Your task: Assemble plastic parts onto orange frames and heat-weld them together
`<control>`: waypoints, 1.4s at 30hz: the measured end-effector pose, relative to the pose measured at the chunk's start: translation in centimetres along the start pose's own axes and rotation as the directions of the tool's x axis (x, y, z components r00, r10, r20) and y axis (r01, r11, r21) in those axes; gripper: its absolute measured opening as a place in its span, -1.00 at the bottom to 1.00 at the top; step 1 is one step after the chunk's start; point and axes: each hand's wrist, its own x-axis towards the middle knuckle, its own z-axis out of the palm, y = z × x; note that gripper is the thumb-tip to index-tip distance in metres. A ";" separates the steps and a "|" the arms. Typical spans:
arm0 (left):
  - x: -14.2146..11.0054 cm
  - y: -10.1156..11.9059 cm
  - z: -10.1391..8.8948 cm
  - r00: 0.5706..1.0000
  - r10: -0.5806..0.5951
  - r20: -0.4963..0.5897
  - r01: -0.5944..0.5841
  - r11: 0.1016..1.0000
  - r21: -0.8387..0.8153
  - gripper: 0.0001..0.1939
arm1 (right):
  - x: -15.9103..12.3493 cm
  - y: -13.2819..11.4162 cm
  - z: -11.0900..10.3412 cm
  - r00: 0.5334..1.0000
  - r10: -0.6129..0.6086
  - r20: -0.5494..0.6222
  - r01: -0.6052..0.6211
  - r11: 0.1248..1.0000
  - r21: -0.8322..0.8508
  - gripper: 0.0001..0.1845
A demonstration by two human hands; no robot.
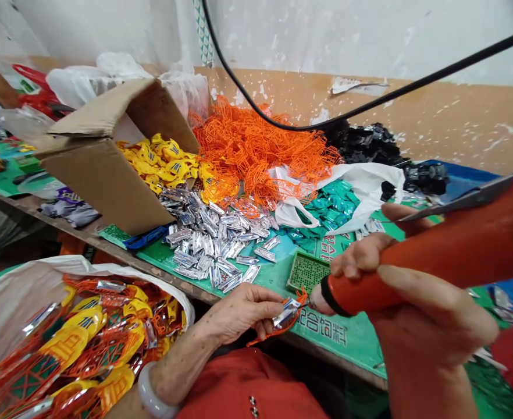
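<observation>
Closest in, there's a red shirt (pixel 248 387) at the bottom of the shot, with a chunky pale bangle (pixel 150 396) on the left wrist. The left hand (pixel 243 314) has its fingers pinched narrow on a small silver piece (pixel 288 313), and a strip of orange plastic mesh (pixel 278 330) trails from it. The right hand (pixel 417 326) is wrapped firmly around a fat orange tool handle (pixel 370 285) with a black collar, and the tip is right by the silver piece, though I can't tell if they're touching. A flat metal blade (pixel 457 199) sticks out past that hand too.

Off to the left, a white sack (pixel 21 297) is stuffed with yellow, orange and silver bits. Just past the hands, a green perforated tray (pixel 307 272) sits on a green printed sheet (pixel 344 336) on the bench.

Further back there's a big heap of silver pieces (pixel 213 244), then yellow pieces (pixel 160 163) beside a cardboard box (pixel 103 174). Next to those are a mound of orange mesh (pixel 256 151), teal pieces (pixel 321 203) by a white plastic bag (pixel 361 186), and a black pile (pixel 370 142). A black cable (pixel 282 129) runs across the top, in front of a scuffed tan-and-white wall (pixel 448 116).
</observation>
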 end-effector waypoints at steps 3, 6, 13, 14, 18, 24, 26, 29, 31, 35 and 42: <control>0.0 -0.1 -0.1 1.000 0.010 0.007 -0.009 0.999 -0.033 -0.67 | -0.9 0.2 1.0 0.998 0.034 0.050 -0.036 0.999 0.036 -0.66; 0.1 -0.2 -0.1 1.000 0.005 -0.009 -0.005 0.999 -0.045 -0.64 | -1.2 0.5 1.7 0.996 0.057 0.065 -0.057 0.998 0.000 -0.54; 0.1 0.0 0.0 1.000 0.017 -0.025 -0.018 0.999 -0.049 -0.63 | -1.2 1.1 2.3 0.994 0.078 0.077 -0.080 0.997 0.014 -0.50; 0.1 0.0 0.0 1.000 0.020 -0.024 -0.021 0.998 -0.052 -0.64 | -1.2 1.2 2.3 0.993 0.083 0.081 -0.084 0.996 0.017 -0.50; 0.2 -0.1 -0.1 1.000 0.022 -0.022 -0.024 0.997 -0.074 -0.67 | -1.2 1.4 2.2 0.992 0.094 0.082 -0.097 0.995 0.026 -0.48; 0.2 0.0 0.0 1.000 0.025 -0.010 -0.025 0.997 -0.079 -0.71 | -1.3 1.3 2.3 0.990 0.111 0.090 -0.114 0.993 0.035 -0.51; 0.1 0.1 0.1 1.000 0.025 -0.002 -0.025 0.997 -0.076 -0.72 | -1.3 1.4 2.3 0.990 0.111 0.083 -0.114 0.993 0.033 -0.52; 0.1 0.1 0.1 0.999 0.031 0.011 -0.030 0.996 -0.082 -0.72 | -1.1 1.5 2.4 0.990 0.112 0.085 -0.115 0.993 0.032 -0.50; 0.1 0.1 0.1 1.000 0.030 0.008 -0.029 0.996 -0.083 -0.71 | -0.9 1.7 2.4 0.990 0.109 0.087 -0.113 0.993 0.040 -0.50; 0.2 0.1 0.1 1.000 0.022 -0.006 -0.022 0.997 -0.078 -0.66 | -0.9 1.7 2.4 0.989 0.127 0.073 -0.131 0.990 0.046 -0.50; 0.2 0.0 0.3 0.999 0.041 -0.025 -0.043 0.995 -0.095 -0.65 | -1.1 1.6 2.4 0.986 0.141 0.086 -0.148 0.986 0.079 -0.50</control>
